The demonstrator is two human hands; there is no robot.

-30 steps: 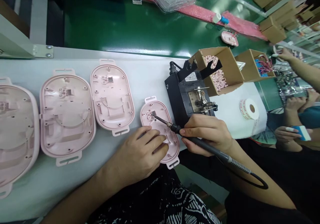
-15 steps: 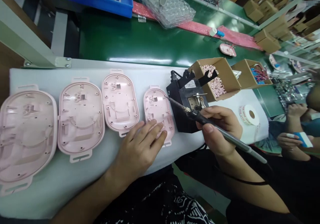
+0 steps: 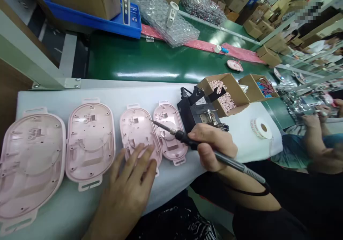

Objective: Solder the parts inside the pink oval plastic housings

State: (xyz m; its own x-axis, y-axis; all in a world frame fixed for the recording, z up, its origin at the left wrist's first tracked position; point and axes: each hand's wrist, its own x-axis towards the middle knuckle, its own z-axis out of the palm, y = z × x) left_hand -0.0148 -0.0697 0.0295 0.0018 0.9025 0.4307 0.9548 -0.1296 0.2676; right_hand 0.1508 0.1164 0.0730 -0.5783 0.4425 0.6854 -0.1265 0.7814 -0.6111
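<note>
Several pink plastic shells lie in a row on the white bench pad (image 3: 53, 93). My left hand (image 3: 131, 182) rests flat, fingers spread, on the near end of the third shell (image 3: 138, 129). My right hand (image 3: 213, 145) grips a black soldering iron (image 3: 187, 140) like a pen. Its metal tip points left and hovers over the gap between the third shell and the fourth shell (image 3: 168, 125). The second shell (image 3: 89, 141) and the first shell (image 3: 29, 165) lie untouched to the left.
A black soldering stand (image 3: 199, 113) sits right of the shells. Behind it are a cardboard box of pink parts (image 3: 225, 93), a box of wires (image 3: 258, 86) and a label roll (image 3: 261, 128). A green conveyor (image 3: 150, 61) runs behind. Another person's hands (image 3: 318, 125) work at the right.
My left hand slid off the fourth shell onto the third one. My right hand swung the iron from the stand back left, its tip now near the third shell's upper right.
</note>
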